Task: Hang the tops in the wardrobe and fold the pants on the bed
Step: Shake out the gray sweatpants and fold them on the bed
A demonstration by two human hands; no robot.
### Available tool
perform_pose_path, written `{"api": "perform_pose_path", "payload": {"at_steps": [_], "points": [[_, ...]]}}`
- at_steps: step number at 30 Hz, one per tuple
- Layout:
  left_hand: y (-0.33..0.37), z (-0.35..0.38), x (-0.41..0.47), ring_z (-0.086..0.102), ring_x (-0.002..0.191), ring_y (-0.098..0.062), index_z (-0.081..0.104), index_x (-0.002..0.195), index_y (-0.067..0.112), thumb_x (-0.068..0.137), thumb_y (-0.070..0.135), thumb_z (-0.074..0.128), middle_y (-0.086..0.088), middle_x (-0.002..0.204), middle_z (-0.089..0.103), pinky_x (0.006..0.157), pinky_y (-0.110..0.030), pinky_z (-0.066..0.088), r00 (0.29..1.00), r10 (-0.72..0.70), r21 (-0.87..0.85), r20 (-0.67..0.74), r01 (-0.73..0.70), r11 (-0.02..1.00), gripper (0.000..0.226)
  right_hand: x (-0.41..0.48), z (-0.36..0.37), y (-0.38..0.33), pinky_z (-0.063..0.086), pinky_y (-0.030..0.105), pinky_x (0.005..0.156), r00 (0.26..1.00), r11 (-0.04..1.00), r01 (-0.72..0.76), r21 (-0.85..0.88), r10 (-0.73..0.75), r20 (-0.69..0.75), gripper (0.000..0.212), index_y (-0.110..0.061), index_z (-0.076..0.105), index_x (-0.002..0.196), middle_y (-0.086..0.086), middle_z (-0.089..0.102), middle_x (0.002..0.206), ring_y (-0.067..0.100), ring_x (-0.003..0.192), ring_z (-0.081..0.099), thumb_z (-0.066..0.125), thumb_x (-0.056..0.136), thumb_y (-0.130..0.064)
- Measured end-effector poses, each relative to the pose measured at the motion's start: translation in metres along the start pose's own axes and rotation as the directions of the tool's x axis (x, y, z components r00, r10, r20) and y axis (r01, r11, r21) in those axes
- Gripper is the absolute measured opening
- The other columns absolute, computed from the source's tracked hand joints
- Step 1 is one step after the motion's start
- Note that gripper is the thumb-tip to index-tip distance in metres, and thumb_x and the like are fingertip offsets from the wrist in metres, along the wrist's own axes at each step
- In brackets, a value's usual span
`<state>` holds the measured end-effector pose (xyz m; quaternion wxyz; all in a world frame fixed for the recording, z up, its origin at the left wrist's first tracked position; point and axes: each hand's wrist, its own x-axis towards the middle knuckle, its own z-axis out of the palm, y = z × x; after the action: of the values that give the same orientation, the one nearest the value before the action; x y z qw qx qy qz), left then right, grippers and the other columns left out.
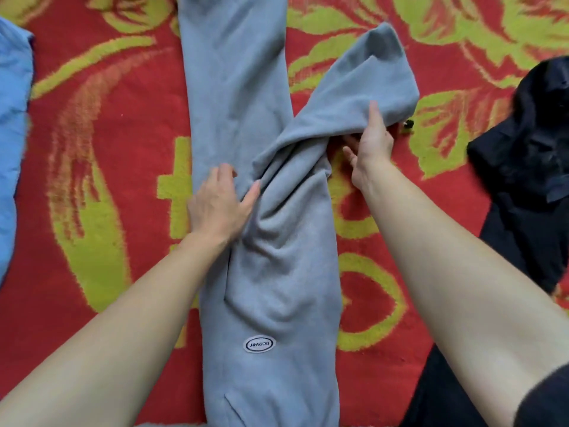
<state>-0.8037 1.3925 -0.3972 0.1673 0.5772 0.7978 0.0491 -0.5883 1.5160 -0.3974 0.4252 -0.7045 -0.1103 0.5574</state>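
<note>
Grey sweatpants (271,272) lie lengthwise down the middle of the bed, with a white oval label near me. One leg runs straight away from me. The other leg (363,87) is bent off to the right, its cuff raised. My left hand (220,204) presses flat on the pants at the crease where the legs part. My right hand (371,143) grips the bent leg from its lower edge, thumb on top of the cloth and fingers under it.
The bed is covered by a red blanket (123,134) with yellow-green flower patterns. A light blue garment (12,134) lies at the left edge. A black garment (529,167) is heaped at the right, reaching down toward me.
</note>
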Motion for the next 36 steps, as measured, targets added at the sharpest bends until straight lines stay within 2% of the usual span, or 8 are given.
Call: {"api": "perform_pose_path", "payload": {"at_steps": [3,7,13,17,20,24,29,36], "points": [[0.026,0.012,0.037,0.057,0.105,-0.03,0.055,0.127,0.021,0.087,0.058,0.059,-0.006,0.112,0.061,0.081,-0.043,0.047,0.984,0.172,-0.093,0.048,-0.167,0.982,0.055,0.017,0.01,-0.015,0.056,0.029,0.065,0.992,0.984,0.075,0.163,-0.057,-0.112,0.039,-0.015,0.061,0.115,0.001,0.074,0.106,0.017,0.089,0.073,0.071,0.086,-0.04],[0.036,0.01,0.061,0.061,0.083,-0.036,0.06,0.088,0.013,0.092,0.04,0.06,-0.011,0.083,0.064,0.064,-0.042,0.042,0.984,0.139,-0.326,-0.109,-0.168,0.93,0.028,0.019,0.052,-0.042,0.059,0.039,0.088,0.956,0.94,0.295,0.171,-0.29,-0.052,0.031,-0.011,0.058,0.122,0.006,0.071,0.112,0.021,0.101,0.071,0.065,0.095,-0.025],[-0.013,-0.012,0.086,0.048,0.062,-0.011,0.059,0.077,0.015,0.091,0.034,0.059,0.004,0.064,0.053,0.063,-0.036,0.041,0.971,-0.141,-0.708,-0.193,-0.038,0.705,0.023,0.006,0.156,-0.07,0.045,0.036,0.096,0.647,0.605,0.758,-0.244,-0.745,0.16,0.026,0.0,0.064,0.112,0.017,0.066,0.108,0.021,0.102,0.06,0.052,0.101,-0.02],[-0.061,-0.005,0.108,0.045,0.075,-0.023,0.049,0.068,0.006,0.1,0.028,0.052,-0.012,0.073,0.05,0.072,-0.041,0.036,0.967,-0.224,-0.69,-0.118,0.082,0.72,0.039,-0.002,0.232,-0.048,0.043,0.028,0.093,0.628,0.498,0.767,-0.405,-0.449,0.636,0.026,-0.025,0.061,0.109,-0.003,0.065,0.105,0.009,0.095,0.056,0.042,0.105,-0.042],[-0.074,0.0,0.118,0.044,0.087,-0.023,0.045,0.069,0.016,0.102,0.027,0.049,-0.011,0.088,0.049,0.084,-0.037,0.034,0.977,-0.212,-0.582,0.018,0.183,0.792,0.035,0.009,0.246,-0.016,0.031,0.027,0.105,0.615,0.192,0.785,-0.589,-0.128,0.778,0.046,-0.016,0.064,0.104,0.013,0.06,0.128,0.024,0.132,0.047,0.028,0.109,-0.042],[-0.075,-0.002,0.124,0.047,0.095,-0.026,0.047,0.076,0.012,0.103,0.029,0.045,-0.01,0.095,0.048,0.095,-0.039,0.035,0.976,-0.189,-0.568,0.104,0.215,0.795,0.033,0.022,0.213,0.011,0.018,0.031,0.119,0.393,-0.177,0.798,-0.577,-0.572,0.72,0.047,-0.016,0.049,0.145,0.017,0.033,0.157,0.029,0.148,0.028,0.034,0.106,-0.036],[-0.08,-0.002,0.129,0.051,0.107,-0.032,0.057,0.1,0.008,0.1,0.031,0.05,-0.014,0.109,0.056,0.097,-0.043,0.04,0.982,-0.133,-0.569,0.136,0.187,0.801,0.024,0.057,0.202,0.03,-0.009,0.051,0.121,0.648,-0.373,0.586,-0.719,-0.317,0.693,0.067,-0.032,0.003,0.159,0.012,-0.009,0.167,0.034,0.153,-0.01,0.017,0.101,-0.062],[-0.074,-0.007,0.127,0.052,0.111,-0.032,0.053,0.105,0.011,0.1,0.028,0.049,-0.01,0.11,0.057,0.101,-0.045,0.039,0.987,-0.122,-0.553,0.103,0.159,0.818,0.018,0.024,0.172,0.034,-0.004,0.052,0.123,0.588,-0.337,0.626,-0.704,-0.389,0.709,0.068,-0.023,0.012,0.16,0.017,-0.003,0.166,0.034,0.153,-0.006,0.019,0.102,-0.059]]}}
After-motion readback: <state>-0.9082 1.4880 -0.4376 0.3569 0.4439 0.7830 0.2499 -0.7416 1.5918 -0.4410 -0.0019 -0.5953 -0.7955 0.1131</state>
